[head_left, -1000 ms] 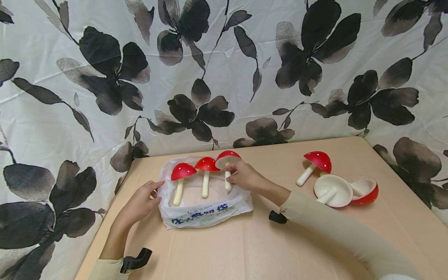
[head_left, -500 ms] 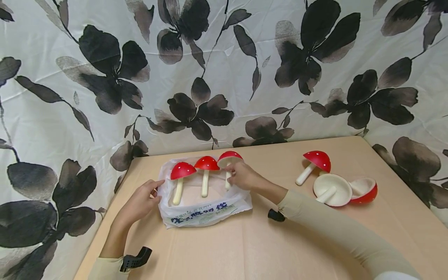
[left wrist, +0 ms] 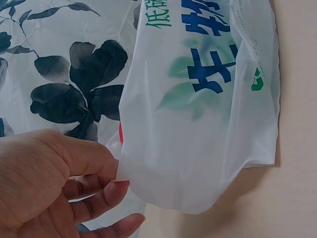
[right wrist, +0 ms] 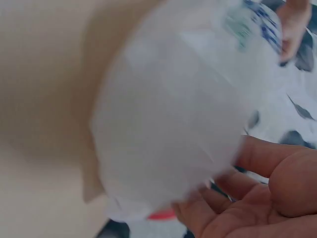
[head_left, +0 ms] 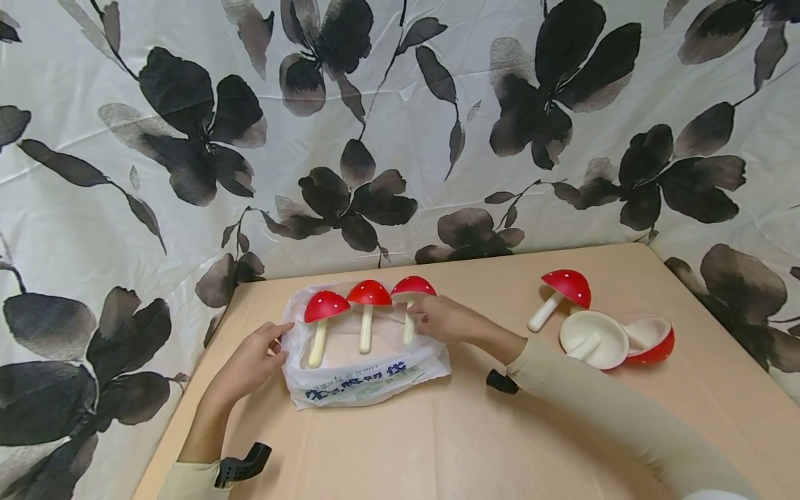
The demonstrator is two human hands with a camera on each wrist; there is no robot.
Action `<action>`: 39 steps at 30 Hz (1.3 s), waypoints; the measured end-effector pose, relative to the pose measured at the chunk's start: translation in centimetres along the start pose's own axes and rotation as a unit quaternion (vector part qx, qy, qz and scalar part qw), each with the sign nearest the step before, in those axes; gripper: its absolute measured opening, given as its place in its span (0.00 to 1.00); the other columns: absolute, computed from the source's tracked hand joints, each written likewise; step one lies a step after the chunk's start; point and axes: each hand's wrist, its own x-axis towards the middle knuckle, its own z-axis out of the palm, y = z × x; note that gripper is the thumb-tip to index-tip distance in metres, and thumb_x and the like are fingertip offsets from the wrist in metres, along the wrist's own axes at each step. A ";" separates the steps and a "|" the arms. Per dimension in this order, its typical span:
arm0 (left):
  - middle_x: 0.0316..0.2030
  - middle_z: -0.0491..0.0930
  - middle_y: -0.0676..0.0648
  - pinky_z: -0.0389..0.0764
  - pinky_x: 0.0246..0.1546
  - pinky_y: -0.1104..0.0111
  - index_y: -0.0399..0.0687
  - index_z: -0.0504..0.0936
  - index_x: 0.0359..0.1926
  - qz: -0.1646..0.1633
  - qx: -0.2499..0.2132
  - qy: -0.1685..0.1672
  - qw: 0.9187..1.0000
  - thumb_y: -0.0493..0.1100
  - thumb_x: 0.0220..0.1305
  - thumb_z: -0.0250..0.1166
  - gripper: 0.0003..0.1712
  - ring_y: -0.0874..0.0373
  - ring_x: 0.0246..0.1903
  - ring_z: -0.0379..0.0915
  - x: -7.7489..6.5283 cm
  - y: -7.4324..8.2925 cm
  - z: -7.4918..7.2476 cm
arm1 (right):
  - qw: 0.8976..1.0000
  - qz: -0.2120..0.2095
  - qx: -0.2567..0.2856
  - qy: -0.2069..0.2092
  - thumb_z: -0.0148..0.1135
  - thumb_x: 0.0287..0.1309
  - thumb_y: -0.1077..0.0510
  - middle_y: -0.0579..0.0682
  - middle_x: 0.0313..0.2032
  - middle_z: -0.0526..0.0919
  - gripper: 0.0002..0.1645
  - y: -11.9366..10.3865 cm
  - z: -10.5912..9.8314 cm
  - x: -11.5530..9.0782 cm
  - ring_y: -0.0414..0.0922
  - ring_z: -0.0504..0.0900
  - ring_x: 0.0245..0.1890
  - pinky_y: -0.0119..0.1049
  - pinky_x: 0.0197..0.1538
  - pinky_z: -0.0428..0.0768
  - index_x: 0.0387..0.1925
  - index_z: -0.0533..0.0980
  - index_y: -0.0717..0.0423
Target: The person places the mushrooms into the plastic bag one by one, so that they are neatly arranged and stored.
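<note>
Left of centre in the frame, the bag point(head_left: 365, 390) is lying with three mushrooms point(head_left: 370, 294) in it; the left hand point(head_left: 251, 355) is pinching its left edge. The right hand point(head_left: 451, 321) is reaching beside the rightmost stem; whether it is gripping, I cannot tell. Three loose mushrooms point(head_left: 600, 330) are resting at right.

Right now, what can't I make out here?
Head view: rightmost red-and-cream mushroom, partly hidden by its cream-undersided neighbour.
Left wrist view: three red-capped, cream-stemmed mushrooms, hidden by the white plastic bag except a red sliver.
Right wrist view: the bag's blue lettering, too blurred to read.
</note>
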 end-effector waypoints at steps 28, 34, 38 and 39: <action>0.34 0.73 0.45 0.71 0.32 0.70 0.25 0.75 0.62 0.022 0.012 0.017 1.000 0.26 0.59 0.62 0.28 0.55 0.34 0.69 0.2 -0.1 -0.1 | 0.994 0.098 -0.001 -0.055 0.74 0.52 0.42 0.55 0.52 0.79 0.39 3.0 -4.9 5.9 0.50 0.75 0.49 0.43 0.51 0.80 0.59 0.72 0.59; 0.33 0.72 0.45 0.71 0.31 0.70 0.24 0.75 0.62 0.022 0.009 0.015 1.000 0.26 0.59 0.62 0.28 0.55 0.34 0.68 0.2 -0.2 0.0 | 0.986 0.151 0.004 -0.072 0.75 0.49 0.37 0.54 0.46 0.78 0.38 3.1 -5.0 6.4 0.49 0.75 0.44 0.45 0.50 0.83 0.50 0.72 0.58; 0.34 0.73 0.44 0.71 0.32 0.70 0.24 0.75 0.62 0.021 0.005 0.015 1.000 0.26 0.59 0.61 0.28 0.54 0.34 0.68 0.2 -0.3 0.1 | 0.982 0.165 -0.029 -0.083 0.73 0.49 0.33 0.52 0.40 0.78 0.38 3.2 -4.9 6.5 0.50 0.77 0.41 0.44 0.48 0.84 0.48 0.74 0.58; 0.34 0.73 0.44 0.71 0.32 0.70 0.24 0.75 0.62 0.021 0.004 0.016 1.000 0.26 0.58 0.62 0.28 0.55 0.34 0.68 0.1 -0.3 0.1 | 0.982 0.165 -0.039 -0.085 0.73 0.49 0.32 0.51 0.37 0.78 0.38 3.3 -4.9 6.6 0.48 0.77 0.38 0.42 0.46 0.84 0.46 0.75 0.58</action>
